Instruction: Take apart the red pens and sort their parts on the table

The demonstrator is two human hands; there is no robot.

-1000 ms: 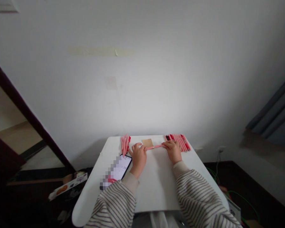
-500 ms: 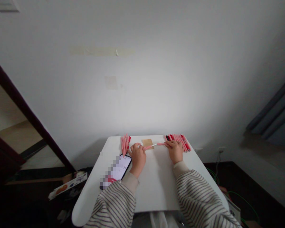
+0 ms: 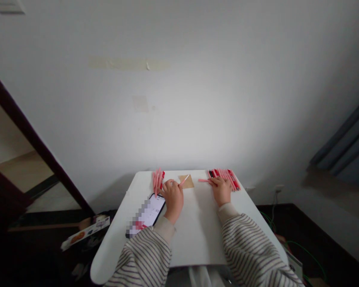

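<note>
My left hand [image 3: 173, 197] is closed around a slim pink pen [image 3: 184, 180]. Its pale, narrow end points up and away, over a small brown paper square [image 3: 189, 183] on the table. Across from it, my right hand [image 3: 221, 191] pinches a pink tube-shaped piece [image 3: 203, 180] that looks like the pen's cap. The two pieces are apart. Near my left fingers lies a bunch of pink pens [image 3: 157, 180]. Beyond my right hand several more pink pens [image 3: 229, 178] lie side by side, with red and black parts among them.
A phone [image 3: 152, 210] with a lit screen lies left of my left forearm on the white table [image 3: 197, 239]. The table's far edge stands near a pale wall [image 3: 197, 99]. Green cables [image 3: 306, 249] run along the floor at right.
The pen and the cap piece, in line and meeting at the white part before, are now separated. The pen in my left hand has swung to point upward. My right hand has barely moved.
</note>
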